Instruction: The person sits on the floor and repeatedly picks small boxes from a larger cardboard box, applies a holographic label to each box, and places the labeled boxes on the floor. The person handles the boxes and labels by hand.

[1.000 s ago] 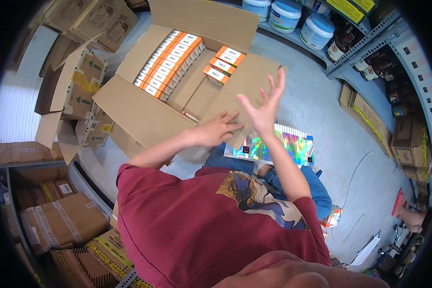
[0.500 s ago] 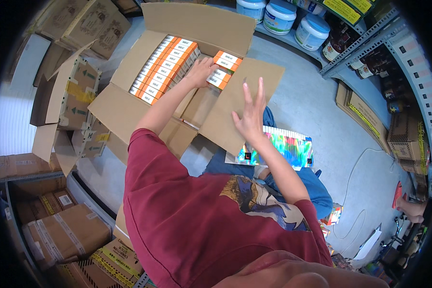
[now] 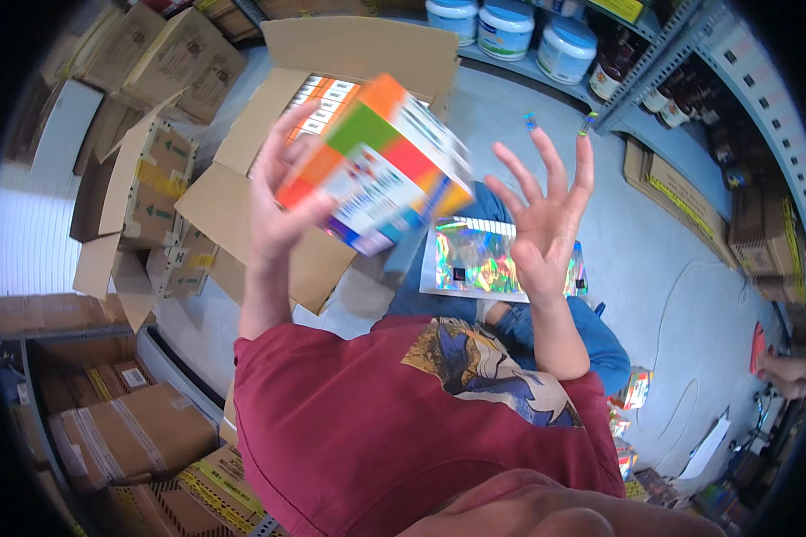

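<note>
Grey floor (image 3: 649, 255) shows through a cluttered storeroom, with cartons and shelves all round. Nearest, at six o'clock, is the person's maroon shirt (image 3: 376, 403), with a picture printed on its front. Beyond it are blue jeans (image 3: 600, 345), and across them at three o'clock lies a shiny rainbow pouch (image 3: 470, 255) with white stripes along its far edge and a small black square on its front.

At ten o'clock the left hand (image 3: 273, 192) has its grip closed round the left end of a colourful box (image 3: 381, 174), thumb on the near side and fingers behind. This box, raised and tilted towards half past eleven, has orange, green, red and purple patches round a white panel; its lettering is blurred. Between two and three o'clock the right hand (image 3: 546, 233) is raised, its grip loose and wide, fingers spread apart and holding nothing.

Behind the held box, at eleven o'clock, a brown carton (image 3: 215, 201) stands with its flaps out; orange boxes (image 3: 336, 103) inside carry white labels with dark print. Farther off, at half past nine, another carton (image 3: 161, 174) bears green arrows and yellow tape. At one o'clock, white tubs (image 3: 564, 58) with blue lids and blue-green labels line a shelf.
</note>
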Demonstrator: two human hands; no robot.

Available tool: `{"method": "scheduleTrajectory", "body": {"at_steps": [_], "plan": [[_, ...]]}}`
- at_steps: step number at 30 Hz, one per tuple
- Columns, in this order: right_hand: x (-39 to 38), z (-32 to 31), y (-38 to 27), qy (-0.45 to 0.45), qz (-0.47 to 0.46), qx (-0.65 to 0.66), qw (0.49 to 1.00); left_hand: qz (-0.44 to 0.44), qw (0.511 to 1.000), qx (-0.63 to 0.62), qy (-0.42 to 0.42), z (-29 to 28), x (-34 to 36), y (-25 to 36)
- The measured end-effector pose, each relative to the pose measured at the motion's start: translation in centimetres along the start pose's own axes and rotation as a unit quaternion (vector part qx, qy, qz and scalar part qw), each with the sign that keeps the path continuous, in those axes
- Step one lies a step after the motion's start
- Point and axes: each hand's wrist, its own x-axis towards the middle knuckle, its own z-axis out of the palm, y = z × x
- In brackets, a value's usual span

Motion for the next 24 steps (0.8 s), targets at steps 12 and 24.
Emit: {"method": "scheduleTrajectory", "body": {"at_steps": [12, 24], "plan": [[-5.1, -8.5, -4.2, 0.219, 0.12, -0.144, 0.958, -0.264, 0.895, -0.356, -0.047, 18.5, -6.0, -13.5], [-2.2, -14.6, -9.2, -0.035, 0.163, -0.491, 0.855, -0.405, 0.795, -0.29, -0.345, 20.7, -2.5, -17.0]]}}
